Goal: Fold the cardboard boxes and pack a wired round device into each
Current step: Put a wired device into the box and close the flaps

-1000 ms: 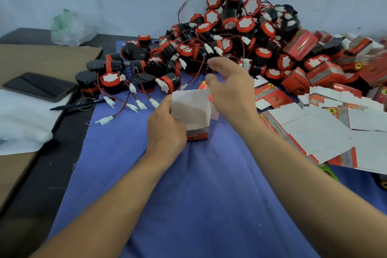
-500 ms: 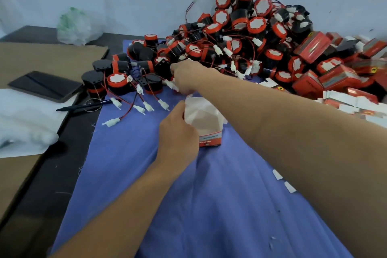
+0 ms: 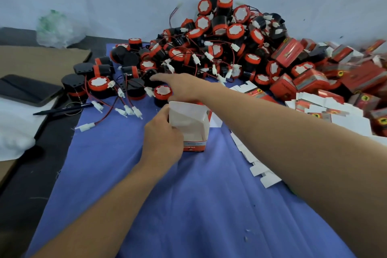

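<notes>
Blue worktop (image 3: 167, 205), device pile (image 3: 219, 33) at twelve o'clock.
Left hand (image 3: 163, 138) grips open box (image 3: 192, 123); right hand (image 3: 180, 86), outstretched, empty, should lift one untangled.

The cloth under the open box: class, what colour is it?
The cloth is plain blue-purple, clearest in the head view.

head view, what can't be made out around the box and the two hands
- Box inside: its near wall hides the bottom, head view.
- Left hand: fingertips hidden by the hand's own back, head view.
- Right hand: fingertips blurred; touching the round devices or not, unclear.
- Box label: print too small to read.
- Flat boxes: partly under the right forearm, cut by the right edge.
</notes>
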The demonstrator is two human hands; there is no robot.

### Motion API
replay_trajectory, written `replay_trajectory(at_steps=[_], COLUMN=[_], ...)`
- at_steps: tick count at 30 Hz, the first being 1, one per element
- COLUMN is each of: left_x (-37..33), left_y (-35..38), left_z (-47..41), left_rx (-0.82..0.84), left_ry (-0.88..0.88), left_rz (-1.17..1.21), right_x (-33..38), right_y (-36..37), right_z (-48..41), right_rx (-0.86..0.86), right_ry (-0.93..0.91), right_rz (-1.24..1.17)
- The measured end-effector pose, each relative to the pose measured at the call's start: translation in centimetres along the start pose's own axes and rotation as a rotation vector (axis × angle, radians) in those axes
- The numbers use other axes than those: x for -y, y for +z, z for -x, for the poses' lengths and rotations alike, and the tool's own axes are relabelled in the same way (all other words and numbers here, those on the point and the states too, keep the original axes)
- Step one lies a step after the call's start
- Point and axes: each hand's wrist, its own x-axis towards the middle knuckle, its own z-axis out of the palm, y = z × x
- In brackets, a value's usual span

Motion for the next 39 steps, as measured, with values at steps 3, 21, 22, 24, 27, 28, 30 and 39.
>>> replay_trajectory(at_steps=[3, 21, 22, 24, 27, 28, 30, 39], left_x=[0.2, -0.2, -0.3, -0.1, 0.3, 0.4, 0.6, 0.2], left_y=[-0.2, 0.3, 0.5, 0.6, 0.4, 0.3, 0.2, 0.2], left_z=[-0.1, 0.8, 0.9, 1.0, 0.7, 0.5, 0.4, 0.5], left_rx=[-0.004, -0.001, 0.002, 0.004, 0.004, 0.005, 0.010, 0.070], left_ry=[-0.001, -0.012, -0.001, 0.033, 0.042, 0.039, 0.048, 0.044], left_rz=[-0.012, -0.086, -0.094, -0.111, -0.124, -0.136, -0.147, -0.094], right_x=[0.7, 1.4, 1.9, 2.9, 4.0, 4.3, 4.4, 1.4], right_y=[0.3, -3.2, -2.0, 0.6, 4.5, 5.7, 7.0, 6.4], right_z=[-0.8, 20.3, 20.9, 21.9, 21.4, 20.9, 20.5, 22.4], right_rx=[0.093, -0.861, -0.850, -0.760, -0.440, -0.340, -0.216, -0.238], right_ry=[0.003, 0.404, 0.433, 0.526, 0.563, 0.552, 0.536, 0.447], right_rz=[0.110, -0.707, -0.537, -0.166, 0.146, 0.120, -0.045, -0.374])
